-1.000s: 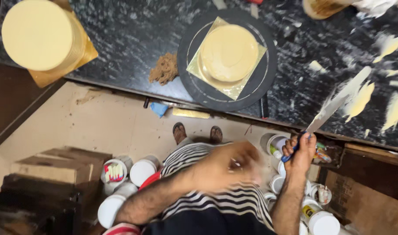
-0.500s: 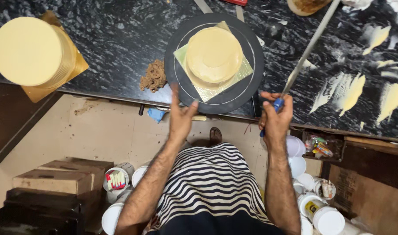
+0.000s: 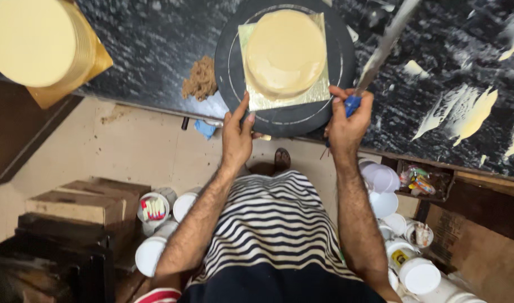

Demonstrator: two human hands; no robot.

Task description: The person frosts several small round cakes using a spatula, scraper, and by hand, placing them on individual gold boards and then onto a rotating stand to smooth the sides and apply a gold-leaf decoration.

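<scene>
A round cream-coloured cake (image 3: 286, 51) sits on a gold square board (image 3: 279, 98) on a black turntable (image 3: 229, 73) at the counter's near edge. My left hand (image 3: 238, 134) grips the turntable's near left rim. On the right side, my right hand (image 3: 348, 120) touches the rim while holding a long palette knife (image 3: 385, 47) by its blue handle, the blade pointing up and away over the counter.
A second cream cake (image 3: 35, 42) on a gold board stands at the far left of the black marble counter (image 3: 150, 45). Brown crumbs (image 3: 199, 79) lie beside the turntable. Cream smears (image 3: 470, 109) mark the counter's right. White tubs (image 3: 419, 275) and wooden crates (image 3: 80, 205) sit on the floor.
My left hand rose from my chest to the turntable rim. My right hand with the knife came in to the right rim. The view moved closer to the turntable.
</scene>
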